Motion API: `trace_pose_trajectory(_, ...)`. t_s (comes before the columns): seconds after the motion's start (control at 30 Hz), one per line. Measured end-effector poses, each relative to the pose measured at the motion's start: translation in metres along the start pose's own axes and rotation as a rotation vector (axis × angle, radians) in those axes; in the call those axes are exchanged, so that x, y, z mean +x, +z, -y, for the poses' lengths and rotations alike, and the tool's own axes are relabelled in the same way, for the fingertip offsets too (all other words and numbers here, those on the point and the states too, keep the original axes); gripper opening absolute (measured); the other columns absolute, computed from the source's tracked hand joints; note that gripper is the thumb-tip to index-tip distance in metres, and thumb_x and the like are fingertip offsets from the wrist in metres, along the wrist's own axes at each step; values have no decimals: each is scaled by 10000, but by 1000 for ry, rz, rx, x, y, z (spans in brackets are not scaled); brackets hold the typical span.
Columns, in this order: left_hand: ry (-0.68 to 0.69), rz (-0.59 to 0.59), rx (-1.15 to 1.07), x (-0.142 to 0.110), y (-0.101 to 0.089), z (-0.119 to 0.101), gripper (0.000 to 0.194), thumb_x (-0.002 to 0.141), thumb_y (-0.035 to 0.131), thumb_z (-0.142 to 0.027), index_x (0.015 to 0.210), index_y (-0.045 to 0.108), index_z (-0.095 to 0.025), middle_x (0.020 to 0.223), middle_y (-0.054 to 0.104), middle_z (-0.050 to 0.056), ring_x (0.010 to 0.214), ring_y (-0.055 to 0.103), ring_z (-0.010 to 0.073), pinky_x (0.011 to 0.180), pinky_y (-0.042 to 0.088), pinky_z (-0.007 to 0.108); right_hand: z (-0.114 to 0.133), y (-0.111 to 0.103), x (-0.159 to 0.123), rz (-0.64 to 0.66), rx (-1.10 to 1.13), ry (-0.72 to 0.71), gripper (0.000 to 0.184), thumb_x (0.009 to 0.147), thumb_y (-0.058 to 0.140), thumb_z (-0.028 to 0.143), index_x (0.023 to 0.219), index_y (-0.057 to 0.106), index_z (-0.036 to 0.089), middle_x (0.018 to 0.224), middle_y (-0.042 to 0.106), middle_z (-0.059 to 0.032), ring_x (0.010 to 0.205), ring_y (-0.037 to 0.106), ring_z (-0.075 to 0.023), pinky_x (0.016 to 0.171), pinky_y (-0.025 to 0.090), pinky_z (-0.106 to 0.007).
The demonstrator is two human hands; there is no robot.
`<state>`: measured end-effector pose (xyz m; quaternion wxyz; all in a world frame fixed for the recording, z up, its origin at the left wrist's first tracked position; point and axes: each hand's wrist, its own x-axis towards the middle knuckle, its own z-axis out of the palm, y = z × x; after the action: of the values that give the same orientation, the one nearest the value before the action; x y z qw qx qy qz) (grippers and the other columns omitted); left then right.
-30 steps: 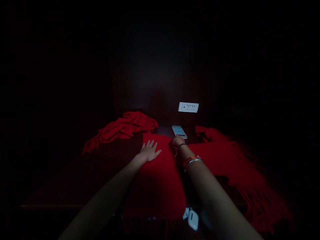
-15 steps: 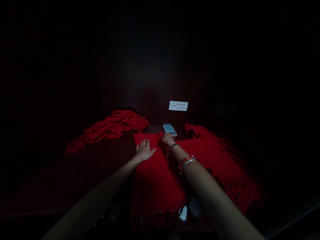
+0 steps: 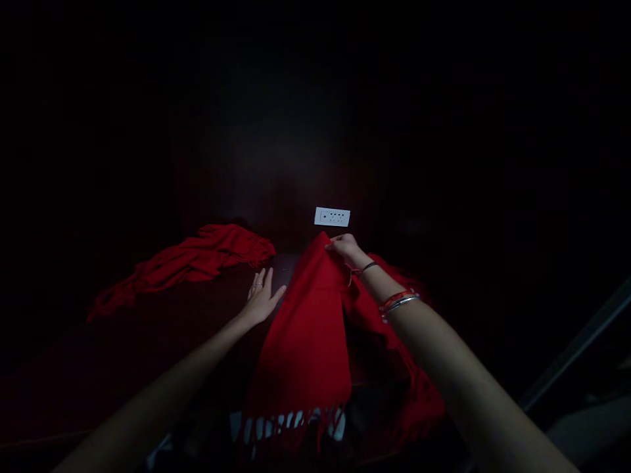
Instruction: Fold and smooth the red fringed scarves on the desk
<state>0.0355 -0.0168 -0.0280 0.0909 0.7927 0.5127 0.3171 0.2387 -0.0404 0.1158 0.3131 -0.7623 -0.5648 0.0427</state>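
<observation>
A red scarf [image 3: 308, 335] with a fringed end drapes down the middle over the table's near edge. Its far end is lifted, pinched at the top by my right hand [image 3: 346, 248], which wears a dark string and bangles at the wrist. To the left of the scarf, my left hand [image 3: 265, 299] is spread with fingers apart, holding nothing; whether its thumb touches the cloth I cannot tell. More red cloth [image 3: 419, 394] with fringe lies right of the scarf, partly hidden behind my right arm.
A crumpled red fringed scarf [image 3: 197, 256] lies at the back left of the dark table [image 3: 148, 348]. A white socket plate [image 3: 332, 217] is on the wall behind. Some pale objects show below the fringe, too dark to name. The surroundings are very dark.
My right hand has raised the scarf's far end, which lay flat before. My left hand has come off the scarf to the left. The phone is now hidden.
</observation>
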Motion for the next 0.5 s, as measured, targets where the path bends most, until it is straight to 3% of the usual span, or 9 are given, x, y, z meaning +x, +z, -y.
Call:
trace_pose_trajectory(0.13, 62, -30, -135, 9, 4, -11, 548, 801, 326, -364, 1253, 260, -62, 1287, 279, 157, 1202, 227, 215, 976, 207, 328, -36, -87, 11, -151, 85, 37, 302, 711, 514, 160, 1008, 551, 125, 791, 629, -47, 557, 559, -67, 506, 424, -141)
trace_pose_trajectory(0.27, 41, 114, -307, 17, 19, -58, 396, 768, 402, -233, 1134, 433, -86, 1172, 447, 123, 1112, 375, 190, 950, 252, 290, -97, -148, 3, -277, -131, 192, 301, 681, 541, 166, 976, 572, 117, 852, 616, -76, 709, 573, -118, 580, 430, -170)
trace_pose_trajectory(0.37, -43, 220, -469, 21, 42, -109, 316, 730, 465, -176, 1033, 510, -98, 1124, 495, 114, 1069, 421, 188, 920, 280, 263, -139, -157, -15, -284, -286, 267, 235, 674, 510, 97, 886, 609, 71, 880, 605, -146, 817, 567, -200, 631, 427, -223)
trace_pose_trajectory(0.5, -112, 327, -577, 24, 81, -168, 216, 711, 515, -210, 896, 551, -104, 962, 581, 108, 912, 526, 179, 794, 382, 249, -170, -139, -33, -235, -393, 312, 219, 678, 474, 41, 838, 623, 51, 869, 601, -205, 837, 571, -263, 640, 426, -279)
